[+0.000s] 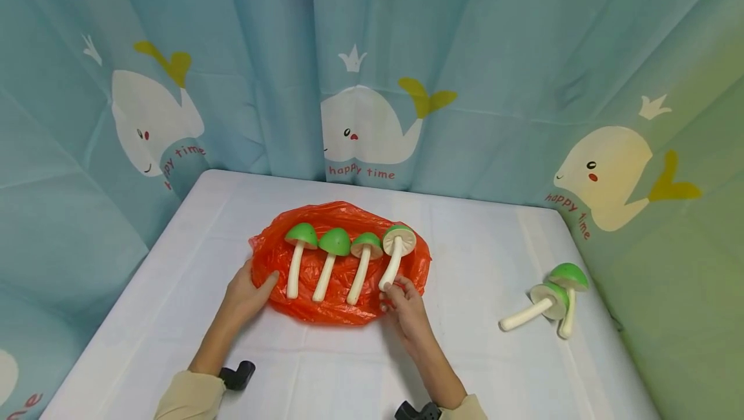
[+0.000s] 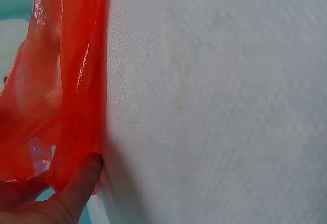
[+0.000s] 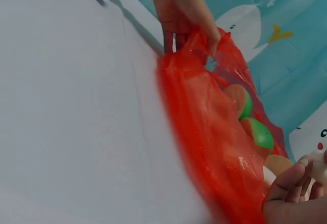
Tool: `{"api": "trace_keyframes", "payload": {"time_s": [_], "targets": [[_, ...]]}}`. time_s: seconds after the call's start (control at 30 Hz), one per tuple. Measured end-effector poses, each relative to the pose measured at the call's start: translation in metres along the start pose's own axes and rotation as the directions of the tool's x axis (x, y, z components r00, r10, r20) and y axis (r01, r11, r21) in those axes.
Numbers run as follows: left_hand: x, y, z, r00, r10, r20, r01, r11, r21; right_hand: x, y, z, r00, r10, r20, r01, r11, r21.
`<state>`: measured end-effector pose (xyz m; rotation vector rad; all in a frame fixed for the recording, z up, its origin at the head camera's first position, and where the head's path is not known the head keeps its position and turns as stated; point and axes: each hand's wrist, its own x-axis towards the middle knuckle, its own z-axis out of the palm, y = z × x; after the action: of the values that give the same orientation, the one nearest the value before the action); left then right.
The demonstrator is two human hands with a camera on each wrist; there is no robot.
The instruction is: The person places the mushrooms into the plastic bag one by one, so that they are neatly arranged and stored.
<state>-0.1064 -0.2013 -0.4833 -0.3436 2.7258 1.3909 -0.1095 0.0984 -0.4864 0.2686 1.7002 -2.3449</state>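
Note:
A red plastic bag [image 1: 343, 316] lies spread on the table, with a row of toy mushrooms with green caps and white stems on it. My left hand [image 1: 245, 294] grips the bag's left edge, thumb on the near side, as the left wrist view shows with the red film [image 2: 82, 106] above the thumb. At the right end of the row, my right hand [image 1: 407, 313] pinches the stem foot of the rightmost mushroom [image 1: 398, 251]. Left of it lie three more: a mushroom [image 1: 294, 271], another mushroom [image 1: 325, 271] and a third mushroom [image 1: 361, 268].
Two more green-capped mushrooms lie at the table's right side, one mushroom [image 1: 526, 315] overlapping the other mushroom [image 1: 571, 276]. A white cloth covers the table [image 1: 465, 265]. Blue curtains [image 1: 500, 84] with whale prints hang behind and at both sides.

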Motion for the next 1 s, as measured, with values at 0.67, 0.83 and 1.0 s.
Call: {"api": "trace_keyframes", "payload": {"time_s": [0.67, 0.83, 1.0], "targets": [[0.0011, -0.0004, 0.0023, 1.0, -0.006, 0.002, 0.006, 1.0, 0.024, 0.0018, 0.0055, -0.0034, 0.996, -0.078, -0.031, 0.049, 0.841, -0.539], [0.0012, -0.0008, 0.0029, 1.0, -0.02, 0.004, 0.02, 0.999, 0.034, -0.002, 0.0051, -0.0039, 0.998, -0.062, 0.017, 0.059, 0.766, -0.64], [0.0, 0.0002, 0.0016, 1.0, 0.005, -0.005, -0.005, 0.999, 0.036, -0.0025, 0.0062, -0.005, 0.999, -0.035, 0.027, 0.044, 0.744, -0.667]]}}
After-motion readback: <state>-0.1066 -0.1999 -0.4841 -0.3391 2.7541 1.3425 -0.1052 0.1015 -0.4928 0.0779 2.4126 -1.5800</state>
